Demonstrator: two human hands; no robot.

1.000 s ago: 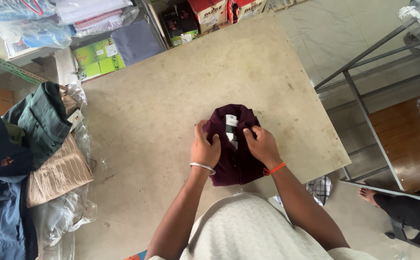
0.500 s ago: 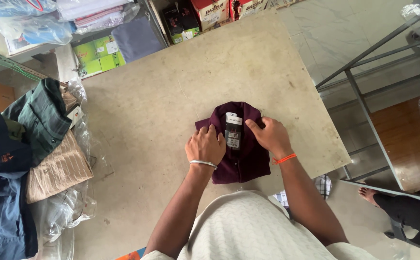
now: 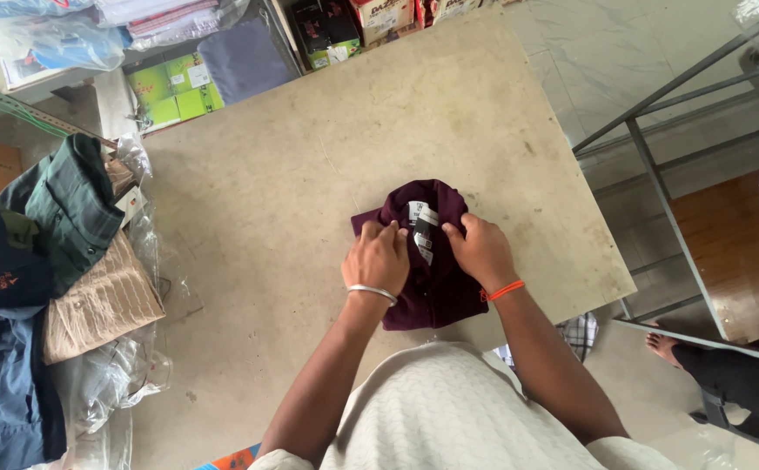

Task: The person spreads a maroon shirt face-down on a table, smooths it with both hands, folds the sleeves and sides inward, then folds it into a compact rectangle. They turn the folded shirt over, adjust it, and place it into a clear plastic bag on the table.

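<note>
Pressing down on a folded dark red shirt [image 3: 432, 287], both hands sit close to the person's body in the head view. The shirt lies flat on the big pale surface [image 3: 310, 174], near the edge closest to the person. The left hand [image 3: 378, 258] lies on the left part of the shirt with its fingers curled, and they seem to pinch the cloth near the collar. A silver bangle [image 3: 372, 292] goes around that wrist. The right hand [image 3: 481, 252] lies on the right part of the shirt, and its fingers bend down onto the cloth beside the tags; I cannot tell if its grip really has hold of the cloth or only pushes on it. An orange band [image 3: 503, 291] goes around that wrist. Small white and dark tags [image 3: 421, 228] show at the shirt's collar, between the two hands. Left of the shirt, well apart from it, a pile of clothes [image 3: 57, 270] hangs over the side of the surface, with clear plastic bags [image 3: 105, 374] under it. Right of the shirt, past the edge, stands a grey metal rack [image 3: 658, 174]. Beyond the shirt, past the far edge, are green boxes [image 3: 175, 87] and a folded blue cloth [image 3: 245, 57].
</note>
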